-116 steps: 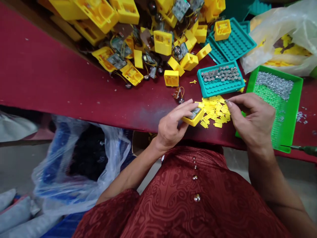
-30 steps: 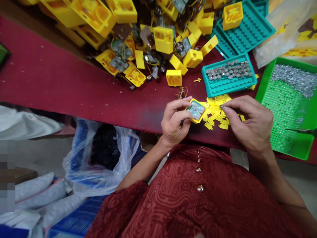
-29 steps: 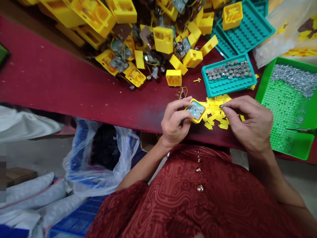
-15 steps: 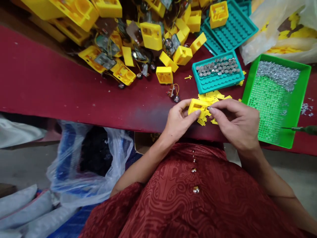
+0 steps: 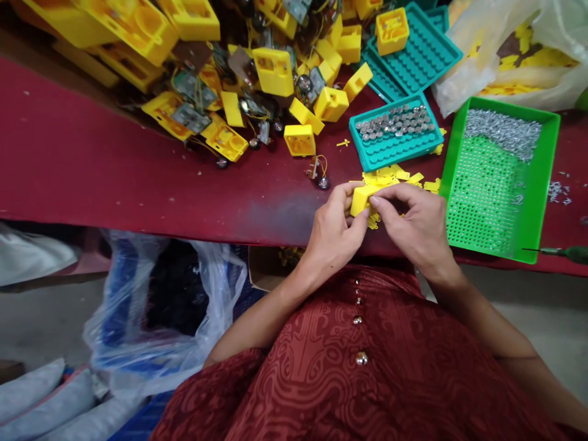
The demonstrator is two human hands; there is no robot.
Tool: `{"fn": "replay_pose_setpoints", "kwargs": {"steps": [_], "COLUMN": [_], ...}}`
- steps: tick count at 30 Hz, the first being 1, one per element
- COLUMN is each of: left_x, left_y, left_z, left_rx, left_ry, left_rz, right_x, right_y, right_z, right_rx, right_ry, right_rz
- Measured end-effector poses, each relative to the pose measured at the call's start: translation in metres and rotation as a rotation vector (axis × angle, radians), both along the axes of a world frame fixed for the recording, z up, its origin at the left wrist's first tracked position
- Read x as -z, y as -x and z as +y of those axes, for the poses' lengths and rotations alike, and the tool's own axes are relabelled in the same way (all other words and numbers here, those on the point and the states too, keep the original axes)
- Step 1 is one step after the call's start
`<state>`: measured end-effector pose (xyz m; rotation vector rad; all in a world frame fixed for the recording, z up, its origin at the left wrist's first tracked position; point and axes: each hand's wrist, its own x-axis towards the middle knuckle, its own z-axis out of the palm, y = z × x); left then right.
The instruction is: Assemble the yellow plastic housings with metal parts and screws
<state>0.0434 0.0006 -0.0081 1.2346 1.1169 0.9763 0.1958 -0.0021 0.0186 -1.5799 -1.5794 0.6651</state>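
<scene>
A small yellow plastic case [image 5: 361, 199] is in my left hand [image 5: 334, 225], held between the thumb and fingers and tilted so that its open side is hidden. My right hand [image 5: 416, 226] is closed, with thumb and forefinger pinched on the case's right end. Whether a small part sits between those fingertips is hidden. Under and behind my hands lies a heap of flat yellow plastic pieces [image 5: 386, 176]. Just beyond it stands a teal tray [image 5: 381, 158] with rows of round hollows, many holding silver button cells [image 5: 399, 122].
Right of my hands is a green basket [image 5: 500, 252] with small metal parts; a screwdriver [image 5: 569, 252] lies at its front corner. Yellow cases with wired boards [image 5: 275, 70] pile up at the back. A circuit board with a wired disc [image 5: 323, 182] lies left of the heap.
The case has turned, hiding its open face. My right hand has shifted left onto the case; the small dark metallic piece seen at its fingertips no longer shows. The view has shifted slightly.
</scene>
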Motion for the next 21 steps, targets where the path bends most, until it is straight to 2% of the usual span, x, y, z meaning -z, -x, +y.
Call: {"fn": "replay_pose_setpoints", "kwargs": {"steps": [5,9,12,15,18,21], "left_x": [0.005,0.007,0.002,-0.008,-0.015,-0.016], "left_y": [0.003,0.007,0.006,0.003,0.002,0.002], "left_z": [0.004,0.01,0.013,0.014,0.014,0.016], "left_rx": [0.048,0.088,0.056,0.036,0.016,0.012], "left_ry": [0.121,0.228,0.271,0.31,0.35,0.37], "left_rz": [-0.154,-0.247,-0.266,-0.253,-0.235,-0.213], "right_x": [0.0,0.004,0.005,0.003,-0.001,-0.004], "right_y": [-0.003,-0.011,-0.015,-0.016,-0.016,-0.018], "right_z": [0.001,0.002,0.001,0.001,0.002,0.001], "right_rx": [0.013,-0.031,-0.062,-0.037,-0.03,-0.099], "right_ry": [0.046,0.132,0.151,0.159,0.064,-0.152], "right_rz": [0.02,0.226,0.358,0.352,0.236,-0.025]}}
